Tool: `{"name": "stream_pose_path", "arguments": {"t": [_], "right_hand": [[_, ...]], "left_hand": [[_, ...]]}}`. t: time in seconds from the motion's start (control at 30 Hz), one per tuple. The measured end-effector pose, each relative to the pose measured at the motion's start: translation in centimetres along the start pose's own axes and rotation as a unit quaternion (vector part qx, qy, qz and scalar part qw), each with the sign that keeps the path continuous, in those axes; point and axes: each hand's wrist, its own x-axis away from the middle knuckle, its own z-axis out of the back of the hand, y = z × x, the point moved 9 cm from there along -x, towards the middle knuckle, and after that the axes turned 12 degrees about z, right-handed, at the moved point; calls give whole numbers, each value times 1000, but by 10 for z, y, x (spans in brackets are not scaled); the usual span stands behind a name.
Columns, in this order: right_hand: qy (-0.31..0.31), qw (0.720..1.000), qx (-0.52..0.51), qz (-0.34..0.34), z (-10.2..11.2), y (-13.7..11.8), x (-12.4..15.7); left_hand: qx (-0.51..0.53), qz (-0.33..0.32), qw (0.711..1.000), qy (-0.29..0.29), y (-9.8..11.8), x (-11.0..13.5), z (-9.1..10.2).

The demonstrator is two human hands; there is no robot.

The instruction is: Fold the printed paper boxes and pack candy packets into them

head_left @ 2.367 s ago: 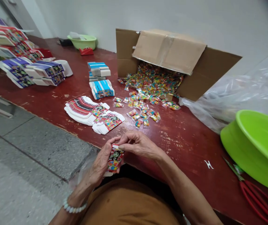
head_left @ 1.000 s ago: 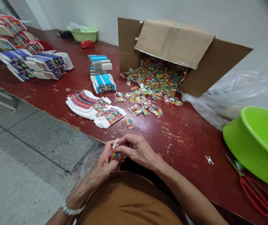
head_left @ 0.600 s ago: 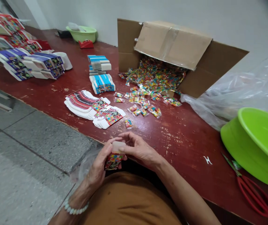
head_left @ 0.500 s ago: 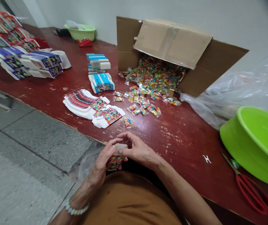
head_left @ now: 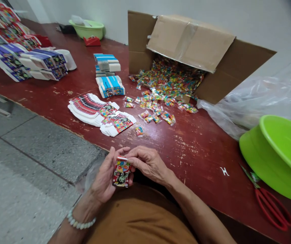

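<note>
A small printed candy box (head_left: 122, 173), red and black with colourful pictures, is held upright just over the table's near edge. My left hand (head_left: 106, 178) cradles it from the left side and behind, a beaded bracelet on its wrist. At the box's top end, the fingers and thumb of my right hand (head_left: 149, 164) pinch the white flap edge. Beyond my hands lies a single candy packet (head_left: 139, 131). To its left, flattened red boxes (head_left: 90, 110) are fanned out in a row, with more red ones (head_left: 118, 123) overlapping their right end.
An open carton (head_left: 191, 42) spills small candy packets (head_left: 158, 105) onto the red table (head_left: 186, 152). Blue box bundles (head_left: 111, 86) stand left of it, purple bundles (head_left: 46, 62) farther left. Red-handled scissors (head_left: 272, 206) and a green basin (head_left: 267, 152) are at the right, near a plastic bag (head_left: 269, 91).
The white top flap that stood up has been folded down over the box. The box has turned so its printed front faces me, and my left fingers have opened out somewhat.
</note>
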Motion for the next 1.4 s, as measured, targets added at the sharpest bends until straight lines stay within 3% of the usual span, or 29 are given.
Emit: {"name": "stream_pose_path", "arguments": {"t": [0.17,0.3,0.47,0.57,0.63,0.73,0.8,0.9,1.0,1.07,1.17,1.23,1.33,1.4], "right_hand": [[51,973,-160,-156,-8,32,0],[29,967,-211,-138,-15,25,-6],[-68,997,-21,-14,-13,1,-5],[-103,981,150,62,-14,-9,-3],[-124,969,202,69,-17,-6,-5],[-135,965,220,50,-15,7,-23],[-90,956,278,20,2,19,-48],[1,901,428,-68,39,40,-86],[5,852,501,-155,52,63,-106],[1,843,508,-176,52,74,-109],[58,853,490,-172,56,78,-105],[129,880,427,-161,65,78,-99],[184,954,194,-134,72,79,-93],[146,985,31,-90,65,67,-92]], "left_hand": [[-45,-62,996,45,11,3,4],[-57,-59,996,45,8,2,9],[-11,-54,995,84,13,1,14],[25,-51,993,101,13,-1,17],[21,-55,992,108,9,-2,24],[-36,-92,985,144,4,2,44],[-100,-109,971,190,1,7,62],[-202,-152,932,260,5,19,84],[-275,-228,878,317,20,33,100],[-296,-254,855,342,27,37,108],[-317,-292,829,357,39,41,109],[-333,-349,796,365,54,48,98],[-342,-450,733,377,84,67,75],[-343,-477,721,368,103,75,61]]}}
